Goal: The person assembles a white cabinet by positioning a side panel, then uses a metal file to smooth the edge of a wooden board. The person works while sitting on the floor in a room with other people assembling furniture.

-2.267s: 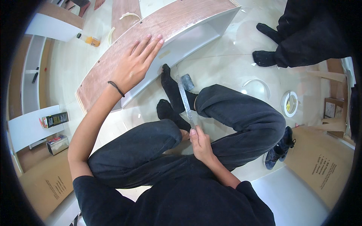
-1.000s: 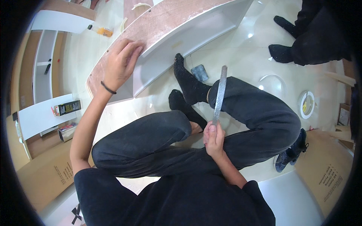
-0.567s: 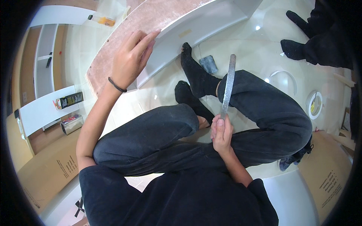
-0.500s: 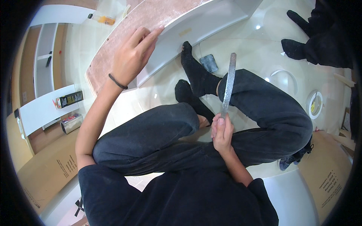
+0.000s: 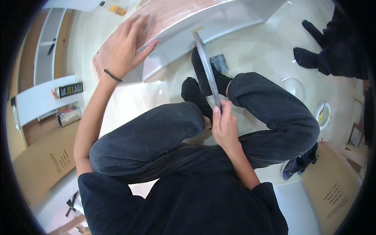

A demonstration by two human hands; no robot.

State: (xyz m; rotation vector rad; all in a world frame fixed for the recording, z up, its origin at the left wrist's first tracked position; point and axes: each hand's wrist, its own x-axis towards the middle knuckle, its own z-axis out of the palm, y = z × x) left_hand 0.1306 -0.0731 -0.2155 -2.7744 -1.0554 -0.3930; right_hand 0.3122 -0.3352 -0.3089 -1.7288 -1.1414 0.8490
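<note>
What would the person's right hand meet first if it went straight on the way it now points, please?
The metal file in the right hand leads, so probably the white panel, around its yellowish patch. Depth is unclear, so the tip may be touching it.

Dark shoes [image 5: 293, 165] sit by brown cardboard [image 5: 323, 178] — farther off, an orange bottle [image 5: 116, 9].

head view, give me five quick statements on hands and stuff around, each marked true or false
1. The right hand holds a metal strip. True.
2. Both hands hold the metal strip. False: only the right does; the left hand is over the brown board.
3. A black band circles the left wrist. True.
4. The white ring lies left of the legs. False: the white ring is to their right.
5. Dark shoes are on the person's right. True.
</note>
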